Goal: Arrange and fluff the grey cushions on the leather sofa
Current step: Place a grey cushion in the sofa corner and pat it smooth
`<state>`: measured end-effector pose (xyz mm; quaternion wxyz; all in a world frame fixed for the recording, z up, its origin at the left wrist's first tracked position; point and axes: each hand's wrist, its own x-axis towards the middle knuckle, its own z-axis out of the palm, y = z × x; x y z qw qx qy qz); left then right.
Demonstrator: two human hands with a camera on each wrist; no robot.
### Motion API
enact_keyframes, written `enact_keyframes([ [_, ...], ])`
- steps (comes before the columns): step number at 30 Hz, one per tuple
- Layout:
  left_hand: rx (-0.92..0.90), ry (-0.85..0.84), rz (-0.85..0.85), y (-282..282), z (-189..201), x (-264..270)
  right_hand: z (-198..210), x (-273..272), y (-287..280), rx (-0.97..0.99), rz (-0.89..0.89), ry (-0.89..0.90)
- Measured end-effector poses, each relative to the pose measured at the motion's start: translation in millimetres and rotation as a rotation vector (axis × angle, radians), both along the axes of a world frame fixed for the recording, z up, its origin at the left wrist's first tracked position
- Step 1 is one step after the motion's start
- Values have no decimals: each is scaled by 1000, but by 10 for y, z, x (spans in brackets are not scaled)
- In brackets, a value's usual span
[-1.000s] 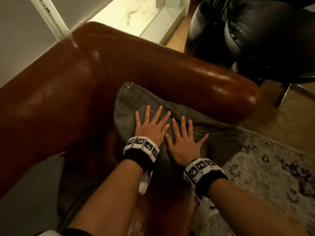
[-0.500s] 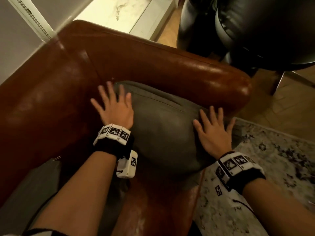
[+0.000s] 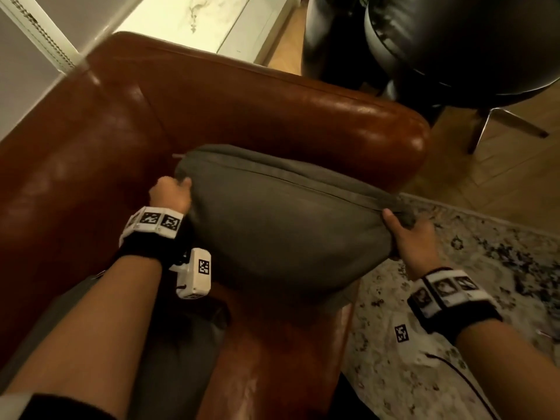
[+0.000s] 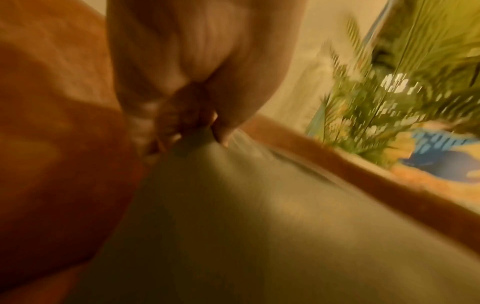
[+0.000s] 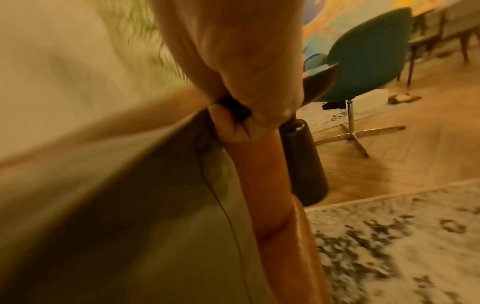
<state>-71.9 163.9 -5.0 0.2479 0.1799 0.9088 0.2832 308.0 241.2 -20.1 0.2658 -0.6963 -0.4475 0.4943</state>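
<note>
A grey cushion (image 3: 285, 225) stands at the corner end of the brown leather sofa (image 3: 242, 113), in front of its armrest. My left hand (image 3: 171, 192) grips the cushion's upper left corner; the left wrist view shows the fingers (image 4: 182, 119) pinching the grey fabric (image 4: 259, 216). My right hand (image 3: 409, 234) grips the upper right corner, with the fingers (image 5: 239, 127) curled round the cloth (image 5: 155, 216) in the right wrist view. A second grey cushion (image 3: 169, 353) lies lower left on the seat, partly hidden by my left forearm.
A black leather chair (image 3: 454, 47) on metal legs stands beyond the armrest. A patterned rug (image 3: 454, 298) covers the wooden floor to the right. A white ledge (image 3: 194, 19) lies behind the sofa, and a green plant (image 4: 389, 102) shows in the left wrist view.
Both hands lay flat in the cushion's middle, then slid out to its sides. Now each grips an upper corner, and the cushion stands puffed up and stretched between them.
</note>
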Motion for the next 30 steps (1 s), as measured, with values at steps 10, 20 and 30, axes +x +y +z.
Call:
enact_keyframes([
  [10, 252, 72, 182, 276, 110, -152, 154, 54, -21, 10, -205, 258],
  [20, 312, -114, 73, 261, -173, -353, 131, 190, -27, -101, -200, 280],
  [30, 346, -37, 122, 234, -63, -324, 86, 179, -40, -80, -156, 119],
])
